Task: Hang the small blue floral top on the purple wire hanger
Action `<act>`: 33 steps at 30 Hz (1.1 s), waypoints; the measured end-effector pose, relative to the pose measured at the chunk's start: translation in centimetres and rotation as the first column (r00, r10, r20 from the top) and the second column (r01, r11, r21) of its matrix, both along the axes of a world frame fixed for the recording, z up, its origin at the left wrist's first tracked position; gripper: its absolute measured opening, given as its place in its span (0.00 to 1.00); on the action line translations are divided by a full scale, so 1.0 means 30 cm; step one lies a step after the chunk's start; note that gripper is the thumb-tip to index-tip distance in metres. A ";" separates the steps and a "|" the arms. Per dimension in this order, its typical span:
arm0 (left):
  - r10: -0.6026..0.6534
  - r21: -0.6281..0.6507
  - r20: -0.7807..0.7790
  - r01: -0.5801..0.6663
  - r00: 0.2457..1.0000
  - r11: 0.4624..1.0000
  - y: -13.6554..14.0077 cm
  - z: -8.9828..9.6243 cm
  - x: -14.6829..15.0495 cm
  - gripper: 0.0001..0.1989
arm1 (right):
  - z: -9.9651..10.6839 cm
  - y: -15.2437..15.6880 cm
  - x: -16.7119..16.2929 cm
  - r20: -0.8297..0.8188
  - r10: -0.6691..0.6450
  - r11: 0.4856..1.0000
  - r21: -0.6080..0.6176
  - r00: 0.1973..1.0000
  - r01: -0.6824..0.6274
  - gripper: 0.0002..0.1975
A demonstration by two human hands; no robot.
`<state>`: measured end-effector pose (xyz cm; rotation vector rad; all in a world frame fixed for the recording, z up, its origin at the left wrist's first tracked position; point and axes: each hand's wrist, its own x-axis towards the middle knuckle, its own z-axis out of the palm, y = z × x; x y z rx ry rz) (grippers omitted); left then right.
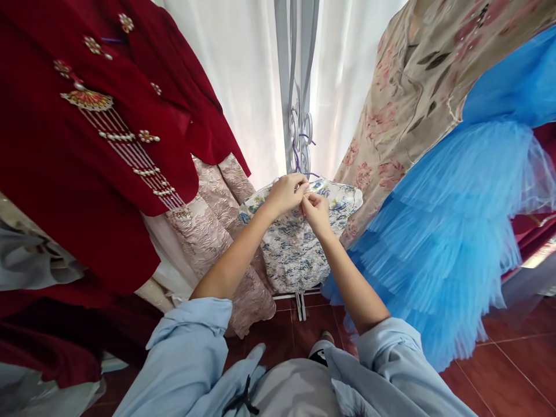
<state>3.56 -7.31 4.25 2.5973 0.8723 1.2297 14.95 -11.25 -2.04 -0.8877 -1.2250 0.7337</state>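
A short white dress with a blue flower print hangs on a purple hanger from a white metal rack straight ahead. My left hand and my right hand meet at the dress's collar. Both pinch the fabric at the neckline, fingers closed on it. My arms reach forward from rolled light blue sleeves.
A dark red embroidered garment hangs close on the left, with a pink brocade skirt beneath it. On the right hang a beige floral dress and a blue tulle dress. White curtains lie behind. The floor is red tile.
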 end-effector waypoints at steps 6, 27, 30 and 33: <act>0.003 0.011 0.085 -0.004 0.996 1.000 0.017 0.067 -0.025 0.08 | -0.332 -0.050 0.021 0.241 -0.002 0.946 -0.313 0.970 0.080 0.15; 0.368 -0.491 0.860 0.381 0.352 0.783 0.015 -0.399 -0.466 0.25 | -0.781 -0.312 -0.067 0.286 -0.008 0.925 -0.363 0.958 0.116 0.27; 0.390 -0.529 0.844 0.447 0.368 0.722 -0.165 -0.539 -0.239 0.24 | -0.662 -0.314 -0.116 0.429 0.090 0.985 -0.169 0.899 -0.018 0.33; 0.264 -0.587 0.748 0.420 0.609 0.693 -0.291 -0.587 -0.093 0.22 | -0.582 -0.333 -0.129 0.429 0.329 0.928 -0.314 0.841 -0.202 0.12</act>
